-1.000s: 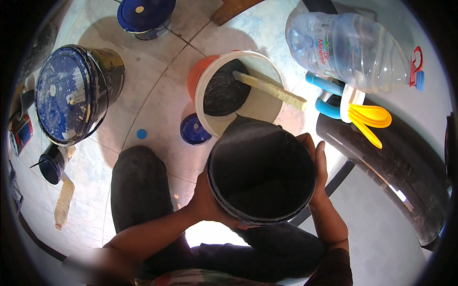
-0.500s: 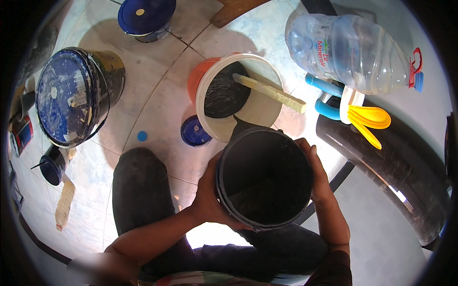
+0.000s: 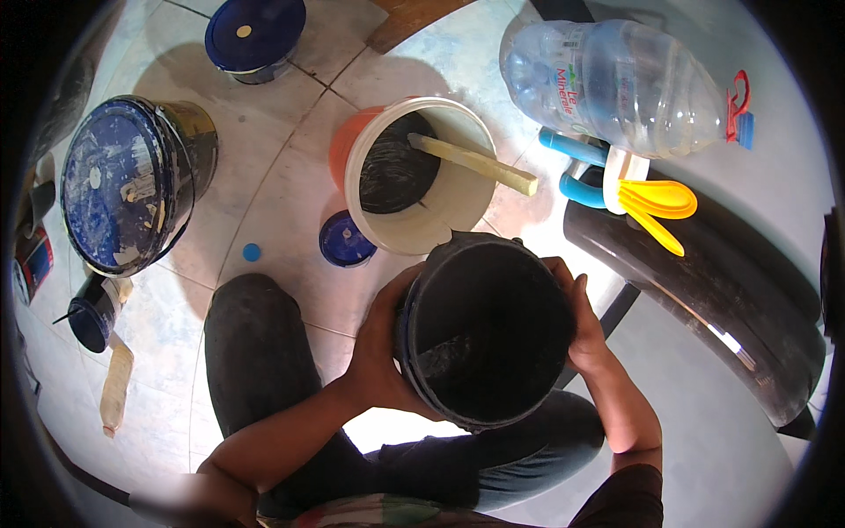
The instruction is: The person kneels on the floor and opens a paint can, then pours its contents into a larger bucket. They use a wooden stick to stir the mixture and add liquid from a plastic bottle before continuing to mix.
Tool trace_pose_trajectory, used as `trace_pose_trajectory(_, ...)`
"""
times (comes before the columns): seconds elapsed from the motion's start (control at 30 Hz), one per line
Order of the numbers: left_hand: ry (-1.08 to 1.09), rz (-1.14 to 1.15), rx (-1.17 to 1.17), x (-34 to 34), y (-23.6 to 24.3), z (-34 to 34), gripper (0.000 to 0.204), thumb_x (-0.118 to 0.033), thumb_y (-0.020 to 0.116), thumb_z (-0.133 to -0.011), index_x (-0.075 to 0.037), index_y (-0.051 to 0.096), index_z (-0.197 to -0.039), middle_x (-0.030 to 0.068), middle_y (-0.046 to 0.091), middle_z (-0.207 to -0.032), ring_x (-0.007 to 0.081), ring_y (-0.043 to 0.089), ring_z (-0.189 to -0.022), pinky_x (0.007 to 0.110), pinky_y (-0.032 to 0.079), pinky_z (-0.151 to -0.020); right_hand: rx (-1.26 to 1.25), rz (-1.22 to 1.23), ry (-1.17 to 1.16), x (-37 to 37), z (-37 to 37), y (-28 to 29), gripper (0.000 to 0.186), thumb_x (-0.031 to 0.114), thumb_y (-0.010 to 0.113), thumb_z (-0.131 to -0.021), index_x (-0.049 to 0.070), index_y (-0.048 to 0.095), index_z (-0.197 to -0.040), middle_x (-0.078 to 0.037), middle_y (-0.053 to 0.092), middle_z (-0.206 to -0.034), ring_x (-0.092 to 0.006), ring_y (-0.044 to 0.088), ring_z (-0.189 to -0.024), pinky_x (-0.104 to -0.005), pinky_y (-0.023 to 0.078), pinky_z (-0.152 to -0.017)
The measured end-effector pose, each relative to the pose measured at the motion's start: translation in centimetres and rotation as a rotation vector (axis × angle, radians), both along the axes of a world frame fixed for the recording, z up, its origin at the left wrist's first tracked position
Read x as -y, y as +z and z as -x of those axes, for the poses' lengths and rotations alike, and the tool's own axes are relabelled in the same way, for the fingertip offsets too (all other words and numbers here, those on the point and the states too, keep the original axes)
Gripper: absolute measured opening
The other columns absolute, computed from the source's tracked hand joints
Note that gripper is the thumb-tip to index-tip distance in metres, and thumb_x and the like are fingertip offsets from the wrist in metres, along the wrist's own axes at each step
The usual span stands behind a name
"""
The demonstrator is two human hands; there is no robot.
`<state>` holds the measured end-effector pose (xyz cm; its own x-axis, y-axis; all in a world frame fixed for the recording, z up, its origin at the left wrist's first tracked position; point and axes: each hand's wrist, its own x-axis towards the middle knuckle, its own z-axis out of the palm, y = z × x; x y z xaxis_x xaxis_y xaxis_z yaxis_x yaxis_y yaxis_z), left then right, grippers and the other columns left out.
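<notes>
My left hand (image 3: pixel 380 348) and my right hand (image 3: pixel 576 319) hold a black bucket (image 3: pixel 502 317) between them, one on each side wall. Its mouth faces up toward me, and dark wet residue coats the inside. Beyond its lip, on the tiles, a white bucket (image 3: pixel 471 198) with an orange outer side leans or appears tilted in the wide view. Dark liquid (image 3: pixel 396 180) covers its bottom. A pale wooden stick (image 3: pixel 482 165) slants out of that liquid over the far right of the rim. The black bucket's lip is close to the white rim.
A smeared blue-lidded pail (image 3: pixel 123 185) stands left, with a smaller blue-lidded tub (image 3: pixel 255 35) farther back. A small blue lid (image 3: pixel 346 239) and blue cap (image 3: pixel 252 253) lie nearer. At right are a large clear bottle (image 3: pixel 607 84) and a yellow-and-blue-handled object (image 3: pixel 656 201).
A dark stream ran from the black bucket's lip into the white bucket; now it is gone, leaving a small drip point. The black bucket has turned slightly, and the view has shifted a little.
</notes>
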<state>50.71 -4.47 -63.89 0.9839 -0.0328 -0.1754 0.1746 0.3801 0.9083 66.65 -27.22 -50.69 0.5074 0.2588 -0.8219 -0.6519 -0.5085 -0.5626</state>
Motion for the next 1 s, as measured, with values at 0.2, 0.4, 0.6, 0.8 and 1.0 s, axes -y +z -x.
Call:
trace_pose_trajectory(0.2, 0.049, 0.017, 0.004, 0.5, -0.8, 0.1, 0.153, -0.051, 0.109, -0.042, -0.004, 0.027, -0.163, 0.0214, 0.044, -0.157, 0.0391, 0.047, -0.146, 0.049, 0.037, -0.123, -0.142, -0.008, -0.105, -1.0, -0.7, 0.1, 0.078, 0.069, 0.016, -0.111, 0.008, 0.046, -0.149, -0.011, 0.055, -0.145, -0.0215, 0.048, -0.141, -0.0423, 0.033, -0.125)
trace_pose_trajectory(0.4, 0.124, 0.0, -0.014, 1.2, -0.9, -0.2, 0.154, -0.051, 0.108, -0.041, -0.003, 0.027, -0.163, 0.0215, 0.043, -0.157, 0.0401, 0.046, -0.147, 0.05, 0.035, -0.124, -0.221, -0.005, -0.019, -2.0, -3.3, 0.2, 0.084, 0.073, 0.015, -0.108, 0.007, 0.043, -0.154, -0.014, 0.053, -0.151, -0.0256, 0.048, -0.144, -0.0453, 0.033, -0.127)
trace_pose_trajectory(0.6, 0.126, 0.004, -0.063, 1.7, -0.7, 0.2, 0.157, -0.053, 0.108, -0.038, -0.003, 0.027, -0.163, 0.0212, 0.041, -0.158, 0.0403, 0.043, -0.148, 0.049, 0.034, -0.125, -0.289, 0.017, 0.089, -2.3, -5.8, 0.3, 0.109, 0.095, 0.024, -0.092, 0.006, 0.044, -0.152, -0.013, 0.055, -0.151, -0.0231, 0.051, -0.143, -0.0451, 0.042, -0.118)
trace_pose_trajectory(0.8, 0.141, 0.076, -0.086, 1.9, -1.7, 0.2, 0.159, -0.056, 0.107, -0.036, -0.002, 0.028, -0.163, 0.0215, 0.041, -0.158, 0.0405, 0.043, -0.148, 0.049, 0.034, -0.125, -0.305, 0.021, 0.105, -0.4, -8.2, -1.6, 0.109, 0.093, 0.02, -0.095, 0.002, 0.06, -0.138, -0.013, 0.069, -0.131, -0.0225, 0.064, -0.124, -0.0418, 0.048, -0.109)
trace_pose_trajectory(1.0, 0.145, 0.05, -0.074, 1.9, -1.9, -0.1, 0.159, -0.056, 0.108, -0.035, -0.003, 0.028, -0.163, 0.0215, 0.041, -0.158, 0.0413, 0.044, -0.147, 0.05, 0.035, -0.125, 0.169, 0.313, 0.34, -3.4, -11.1, -2.1, 0.063, 0.059, 0.038, -0.114, 0.002, 0.063, -0.126, -0.011, 0.074, -0.112, -0.0207, 0.07, -0.108, -0.0368, 0.057, -0.092)
